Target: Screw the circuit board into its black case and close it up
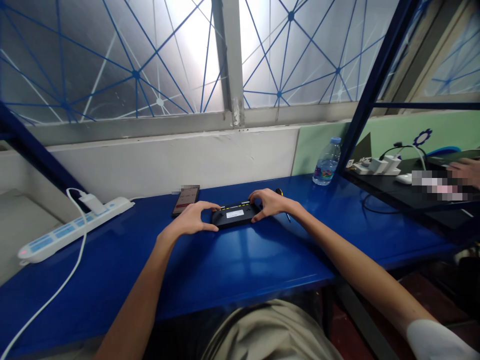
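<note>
A flat black rectangular device (245,218) lies on the blue table in front of me, with a white label and a yellow dashed line along its far edge. My left hand (191,218) grips its left end, thumb at the near edge and fingers at the far edge. At the opposite end, my right hand (270,203) holds it the same way, fingers curled over the far corner. Partly hidden behind my right hand is a thin tool with a black and yellow handle (279,192), probably a screwdriver. A dark smartphone (186,198) lies just beyond my left hand.
A white power strip (71,231) with a plugged-in charger (92,203) and trailing white cable (81,250) lies at the left. Near the wall stands a water bottle (327,162). Another person's hand (467,171) is at a neighbouring black desk, right of a blue frame post (369,97).
</note>
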Tool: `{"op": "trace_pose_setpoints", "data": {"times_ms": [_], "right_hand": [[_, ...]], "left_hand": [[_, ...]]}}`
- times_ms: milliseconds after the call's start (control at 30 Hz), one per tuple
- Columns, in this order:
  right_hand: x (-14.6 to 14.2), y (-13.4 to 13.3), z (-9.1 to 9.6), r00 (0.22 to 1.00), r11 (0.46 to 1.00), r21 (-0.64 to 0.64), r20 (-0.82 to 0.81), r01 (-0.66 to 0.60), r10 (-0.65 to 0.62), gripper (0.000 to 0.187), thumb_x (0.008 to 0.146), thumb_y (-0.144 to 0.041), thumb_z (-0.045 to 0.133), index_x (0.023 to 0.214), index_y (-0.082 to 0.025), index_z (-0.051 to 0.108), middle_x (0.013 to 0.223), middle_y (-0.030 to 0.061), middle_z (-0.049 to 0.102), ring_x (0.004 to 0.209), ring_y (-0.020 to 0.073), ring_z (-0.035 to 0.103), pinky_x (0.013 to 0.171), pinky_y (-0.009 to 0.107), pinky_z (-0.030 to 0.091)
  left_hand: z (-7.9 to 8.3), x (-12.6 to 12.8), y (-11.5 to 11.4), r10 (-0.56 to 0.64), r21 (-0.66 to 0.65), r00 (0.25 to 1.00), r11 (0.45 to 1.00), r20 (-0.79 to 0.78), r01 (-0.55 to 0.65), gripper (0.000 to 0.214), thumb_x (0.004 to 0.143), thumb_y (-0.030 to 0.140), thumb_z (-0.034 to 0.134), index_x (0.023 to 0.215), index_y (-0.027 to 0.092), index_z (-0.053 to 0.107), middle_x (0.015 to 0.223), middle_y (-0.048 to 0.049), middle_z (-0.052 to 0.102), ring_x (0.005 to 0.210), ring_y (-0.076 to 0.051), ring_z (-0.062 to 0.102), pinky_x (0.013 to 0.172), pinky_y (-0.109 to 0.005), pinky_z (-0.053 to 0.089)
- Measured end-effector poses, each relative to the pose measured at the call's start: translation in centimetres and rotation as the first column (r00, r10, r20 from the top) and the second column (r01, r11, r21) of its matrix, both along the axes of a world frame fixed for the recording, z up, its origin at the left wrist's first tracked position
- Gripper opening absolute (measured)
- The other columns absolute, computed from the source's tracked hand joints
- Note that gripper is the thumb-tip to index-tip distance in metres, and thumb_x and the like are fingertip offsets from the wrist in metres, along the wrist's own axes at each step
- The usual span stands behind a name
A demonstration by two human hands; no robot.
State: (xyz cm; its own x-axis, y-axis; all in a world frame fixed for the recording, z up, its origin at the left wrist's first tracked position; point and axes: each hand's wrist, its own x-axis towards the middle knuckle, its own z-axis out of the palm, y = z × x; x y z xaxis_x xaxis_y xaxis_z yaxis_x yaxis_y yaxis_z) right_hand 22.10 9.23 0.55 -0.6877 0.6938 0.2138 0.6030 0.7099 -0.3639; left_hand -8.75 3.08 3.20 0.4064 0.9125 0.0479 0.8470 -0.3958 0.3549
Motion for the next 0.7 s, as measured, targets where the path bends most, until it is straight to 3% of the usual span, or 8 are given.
{"op": "trace_pose_setpoints", "data": {"times_ms": [200, 700], "right_hand": [[0.02, -0.11, -0.1, 1.0, 1.0, 0.023, -0.003, -0.005, 0.005, 0.055, 0.059, -0.051, 0.087, 0.097, -0.016, 0.07, 0.114, 0.0108, 0.069, 0.1, 0.0291, 0.065, 0.084, 0.035, 0.05], [-0.06, -0.17, -0.09, 1.0, 1.0, 0.021, -0.001, -0.005, 0.005, 0.057, 0.058, -0.054, 0.088, 0.098, -0.016, 0.071, 0.11, 0.0108, 0.069, 0.095, 0.0278, 0.066, 0.078, 0.034, 0.05]], "left_hand": [[0.2, 0.09, -0.19, 0.005, -0.011, 1.0, 1.0, 0.009, -0.005, 0.067, 0.067, 0.053, 0.08, 0.127, 0.026, 0.067, 0.136, -0.0055, 0.066, 0.126, -0.034, 0.058, 0.108, -0.042, 0.045], [0.05, 0.13, -0.18, -0.038, 0.008, 0.998, 0.999, 0.05, 0.037, 0.069, 0.069, 0.045, 0.08, 0.133, 0.028, 0.063, 0.132, -0.0048, 0.068, 0.125, -0.031, 0.06, 0.106, -0.042, 0.047]]}}
